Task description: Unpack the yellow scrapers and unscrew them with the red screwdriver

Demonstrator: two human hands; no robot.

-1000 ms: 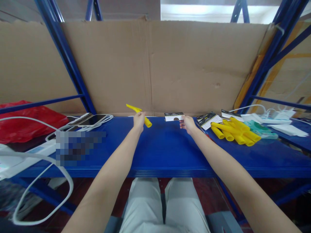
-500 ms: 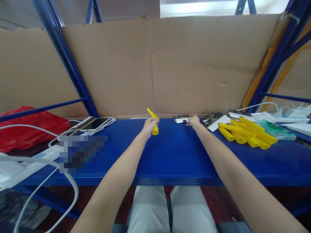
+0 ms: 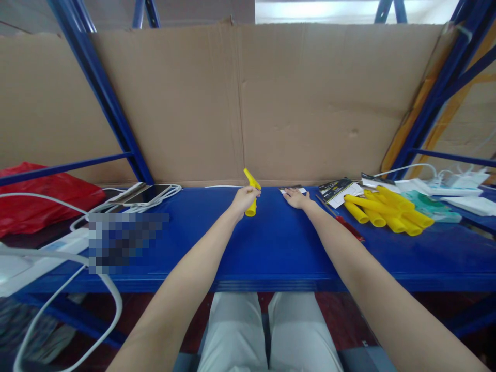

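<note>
My left hand (image 3: 246, 200) is closed around a yellow plastic tube (image 3: 251, 209). Its round open end points down toward me, and a narrower forked part sticks up above the fingers. To the right, my right hand (image 3: 296, 198) lies flat with fingers apart on a small black-and-white printed card (image 3: 291, 189), partly covering it. Beside the right forearm lies a thin tool with a red handle (image 3: 349, 227), which looks like a screwdriver. Further right, several yellow tubes (image 3: 387, 209) are piled up, with more printed cards (image 3: 341, 192) next to them.
The blue table (image 3: 271, 248) backs onto a cardboard wall (image 3: 310, 113) between blue posts. On the left are a phone (image 3: 149, 194) with white cables, a red bag (image 3: 50, 199) and a white power strip (image 3: 65, 256). A greenish plastic bag (image 3: 434, 206) lies at the right.
My right hand has opened and now rests flat on the card, a little left of before. The red-handled tool now shows beside the forearm. My left hand still grips the yellow tube, turned slightly.
</note>
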